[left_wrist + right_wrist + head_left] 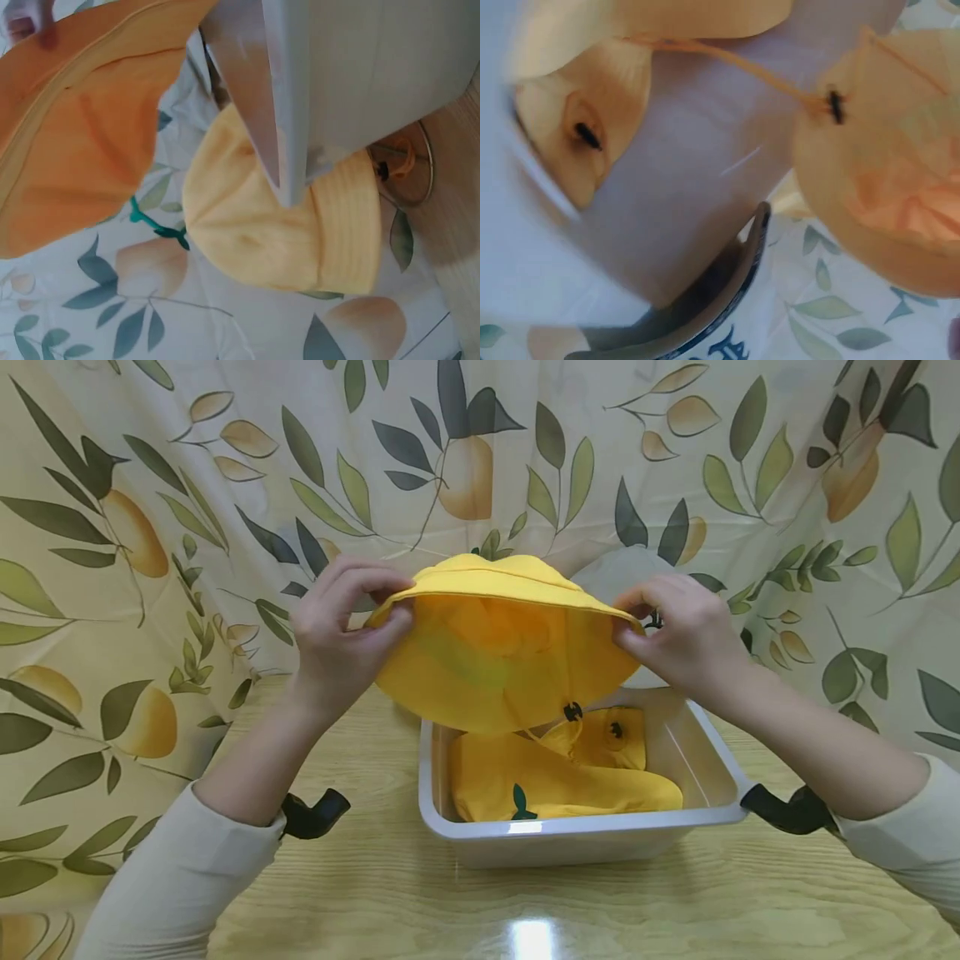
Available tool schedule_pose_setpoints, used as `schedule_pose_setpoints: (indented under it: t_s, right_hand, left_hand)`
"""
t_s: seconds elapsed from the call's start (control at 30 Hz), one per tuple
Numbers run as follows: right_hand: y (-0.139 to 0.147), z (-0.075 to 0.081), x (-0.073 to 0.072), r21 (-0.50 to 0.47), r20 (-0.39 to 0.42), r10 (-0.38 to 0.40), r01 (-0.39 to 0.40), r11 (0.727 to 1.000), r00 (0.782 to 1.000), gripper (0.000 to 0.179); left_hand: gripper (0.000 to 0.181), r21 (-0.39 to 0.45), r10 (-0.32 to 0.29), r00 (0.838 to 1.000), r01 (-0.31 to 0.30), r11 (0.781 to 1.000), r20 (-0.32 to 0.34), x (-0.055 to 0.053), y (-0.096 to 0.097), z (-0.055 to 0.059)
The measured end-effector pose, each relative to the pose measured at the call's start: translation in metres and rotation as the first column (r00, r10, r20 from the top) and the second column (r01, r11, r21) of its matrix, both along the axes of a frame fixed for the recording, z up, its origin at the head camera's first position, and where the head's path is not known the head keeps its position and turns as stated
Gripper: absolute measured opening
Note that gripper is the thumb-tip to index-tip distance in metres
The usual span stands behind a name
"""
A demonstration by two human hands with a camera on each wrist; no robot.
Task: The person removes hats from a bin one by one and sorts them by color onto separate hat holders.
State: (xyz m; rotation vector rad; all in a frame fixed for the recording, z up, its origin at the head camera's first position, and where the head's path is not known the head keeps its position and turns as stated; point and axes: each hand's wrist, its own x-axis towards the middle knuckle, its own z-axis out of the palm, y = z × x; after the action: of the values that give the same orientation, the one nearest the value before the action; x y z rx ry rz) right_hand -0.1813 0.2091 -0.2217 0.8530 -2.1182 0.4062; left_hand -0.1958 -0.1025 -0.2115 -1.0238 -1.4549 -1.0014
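A yellow bucket hat (495, 652) is held up by its brim, its inside facing me. My left hand (348, 627) pinches the brim at the left, thumb below and fingers above. At the right end, my right hand (690, 627) pinches the brim in the same way. From the hat hangs a cord with a black toggle (573, 711). Below it, a light grey bin (570, 852) contains more yellow hats (570, 789), one with a green leaf tag. Each wrist view shows part of the raised hat (97, 120), (900, 172).
Behind the bin, another yellow hat (262, 217) with a green stem stands by a wire stand (429, 165). A grey cap (626, 577) with dark lettering sits back right. Wooden table (360, 877) lies beneath; a leaf-print curtain (247, 518) hangs behind.
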Motion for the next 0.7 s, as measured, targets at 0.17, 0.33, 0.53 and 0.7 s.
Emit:
schedule_pose_setpoints:
  t_s: [0.17, 0.33, 0.53, 0.7]
  right_hand:
    - [0.004, 0.006, 0.001, 0.014, 0.047, -0.087, 0.086, 0.996, 0.995, 0.007]
    - [0.002, 0.018, -0.004, 0.024, -0.054, -0.079, 0.081, 0.996, 0.995, 0.004]
    - [-0.009, 0.039, -0.017, -0.039, -0.191, -0.06, 0.054, 0.998, 0.98, 0.007]
    - [-0.029, 0.053, -0.034, -0.21, -0.227, -0.065, 0.016, 0.978, 0.972, 0.01]
  left_hand:
    - [0.007, 0.033, 0.01, 1.0, -0.01, 0.999, -0.024, -0.002, -0.011, 0.0]
    - [0.007, -0.07, 0.215, 0.977, -0.214, 0.974, -0.003, -0.007, -0.022, 0.001]
    - [0.004, -0.182, 0.393, 0.916, -0.373, 0.91, 0.084, -0.009, -0.031, 0.014]
    - [0.008, -0.035, 0.38, 0.9, -0.382, 0.924, 0.212, -0.017, -0.031, 0.025]
